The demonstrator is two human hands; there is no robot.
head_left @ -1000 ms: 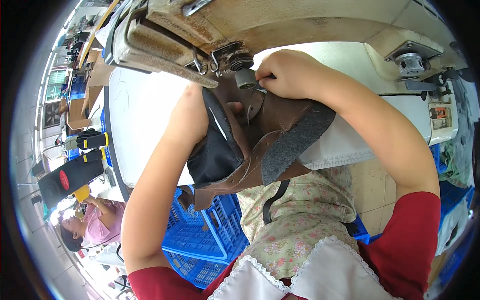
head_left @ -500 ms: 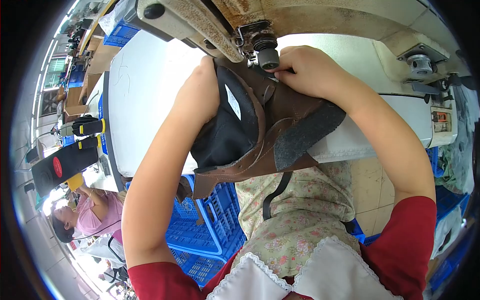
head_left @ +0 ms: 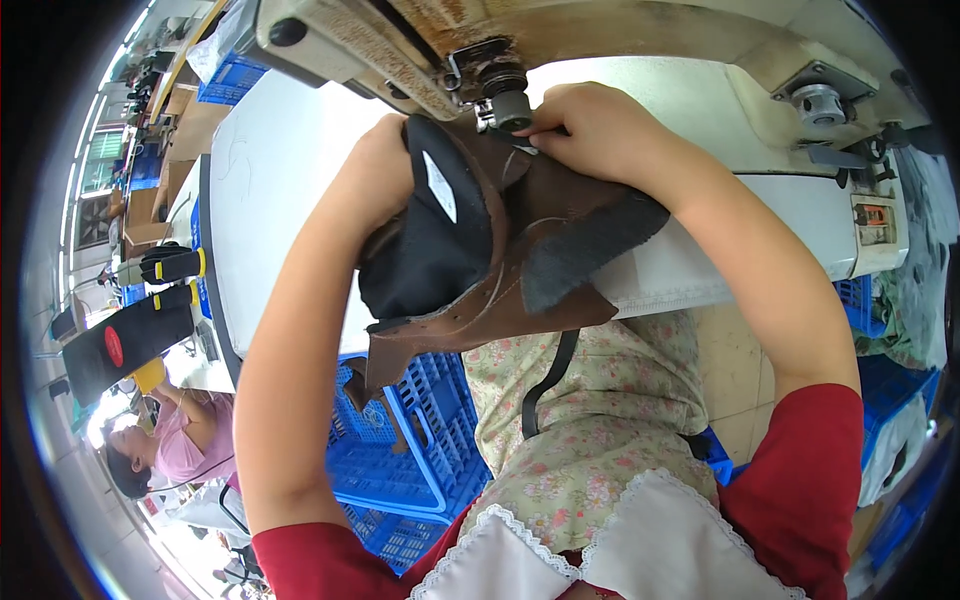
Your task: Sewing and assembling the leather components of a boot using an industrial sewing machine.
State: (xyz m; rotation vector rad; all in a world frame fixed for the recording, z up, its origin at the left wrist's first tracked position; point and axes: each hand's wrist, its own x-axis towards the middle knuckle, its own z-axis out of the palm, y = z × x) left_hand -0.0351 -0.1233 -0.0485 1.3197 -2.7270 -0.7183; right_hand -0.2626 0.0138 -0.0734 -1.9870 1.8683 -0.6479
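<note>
A brown leather shoe upper [head_left: 550,195] with black lining and a small white label lies on the sewing machine's white bed [head_left: 265,200]. Its dark, fuzzy-backed flap and a lower brown edge hang over the near edge. My left hand [head_left: 382,180] grips the upper's left side, its fingertips hidden behind the lining. My right hand [head_left: 585,130] is closed in a pinch on the leather's far edge, right beside the machine's round dark knob [head_left: 508,108]. The needle and the stitching point are hidden behind the machine head and the leather.
The machine's stained arm [head_left: 620,40] spans the top. Below the bed, blue plastic crates [head_left: 425,400] stand left of my flowered apron [head_left: 600,400]. Further left are a black-and-yellow device [head_left: 120,340] and a seated person in pink [head_left: 195,435].
The whole view has shifted a little, so machine, shoe upper and hands sit slightly further left and higher. Both hands keep their hold on the upper.
</note>
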